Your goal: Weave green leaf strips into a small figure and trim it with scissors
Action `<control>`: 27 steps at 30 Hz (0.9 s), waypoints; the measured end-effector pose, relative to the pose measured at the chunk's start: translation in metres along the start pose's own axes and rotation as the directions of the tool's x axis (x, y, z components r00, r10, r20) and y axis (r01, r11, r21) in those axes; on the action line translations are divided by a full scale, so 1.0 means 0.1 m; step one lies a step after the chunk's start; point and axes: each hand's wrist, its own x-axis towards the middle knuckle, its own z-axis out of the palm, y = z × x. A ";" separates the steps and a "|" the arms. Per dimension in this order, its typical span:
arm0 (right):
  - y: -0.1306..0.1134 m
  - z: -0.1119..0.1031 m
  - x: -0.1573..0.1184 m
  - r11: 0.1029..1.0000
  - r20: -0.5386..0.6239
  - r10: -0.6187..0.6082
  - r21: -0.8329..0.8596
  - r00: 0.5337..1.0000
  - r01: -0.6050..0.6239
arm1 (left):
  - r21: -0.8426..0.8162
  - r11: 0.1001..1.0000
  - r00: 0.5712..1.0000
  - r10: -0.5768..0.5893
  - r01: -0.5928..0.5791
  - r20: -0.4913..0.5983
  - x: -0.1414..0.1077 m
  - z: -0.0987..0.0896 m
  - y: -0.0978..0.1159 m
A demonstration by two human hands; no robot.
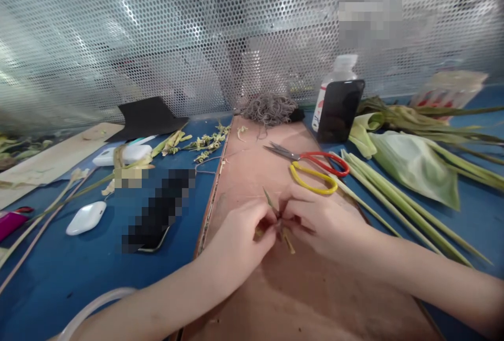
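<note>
Over the brown board (pixel 323 299), my left hand (pixel 246 233) and my right hand (pixel 318 220) meet with fingertips pinched together. Between them is a small piece of plant leaf; its thin green tip (pixel 268 197) points up and away, and a yellowish stub (pixel 289 243) sticks out below. The fingers cover its middle, so how it is folded or tied cannot be made out. Just beyond my right hand lie scissors (pixel 295 157) with one red and one yellow handle loop, blades pointing left. Long green leaf strips (pixel 397 204) lie to the right.
Grey yarn (pixel 271 109) is heaped at the board's far end. A bottle (pixel 342 68) stands behind an upright black phone (pixel 340 112). On the blue table (pixel 98 278) lie another phone (pixel 159 215), a white earbud case (pixel 86 218) and braided leaf pieces (pixel 208 142). Perforated metal (pixel 177 31) rises behind.
</note>
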 end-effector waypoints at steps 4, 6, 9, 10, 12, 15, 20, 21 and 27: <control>-0.03 0.01 0.00 0.999 -0.027 0.000 -0.032 1.000 -0.001 | -0.100 0.994 0.999 -0.044 0.044 0.010 -0.03 0.01 -0.06; -0.02 0.01 0.00 1.000 -0.031 -0.009 -0.013 0.999 0.008 | -0.176 0.981 0.996 -0.081 0.084 0.021 -0.03 0.01 -0.08; -0.01 0.02 0.00 0.999 -0.029 -0.028 0.025 0.999 0.029 | -0.251 0.958 0.990 -0.132 0.142 0.057 -0.04 0.00 -0.08; -0.01 0.02 0.01 0.999 -0.029 -0.032 0.035 0.999 0.033 | -0.271 0.950 0.988 -0.138 0.153 0.075 -0.04 -0.01 -0.07; -0.02 0.02 0.01 0.998 -0.029 -0.031 0.049 0.999 0.032 | -0.302 0.939 0.984 -0.135 0.163 0.114 -0.04 -0.02 -0.05; -0.03 0.02 0.01 0.997 -0.014 -0.008 0.074 1.000 0.009 | -0.294 0.943 0.985 -0.122 0.154 0.124 -0.04 -0.02 -0.03; -0.06 0.03 0.00 0.995 0.028 0.024 0.099 0.999 -0.027 | -0.293 0.949 0.993 -0.108 0.118 0.052 -0.04 -0.02 -0.05; -0.06 0.03 -0.01 0.994 0.029 0.029 0.107 0.999 -0.032 | -0.284 0.951 0.992 -0.116 0.125 0.048 -0.05 -0.02 -0.06; -0.06 0.04 -0.01 0.991 0.015 0.040 0.129 0.999 -0.041 | -0.089 0.992 0.996 -0.089 0.091 0.030 -0.05 -0.09 -0.07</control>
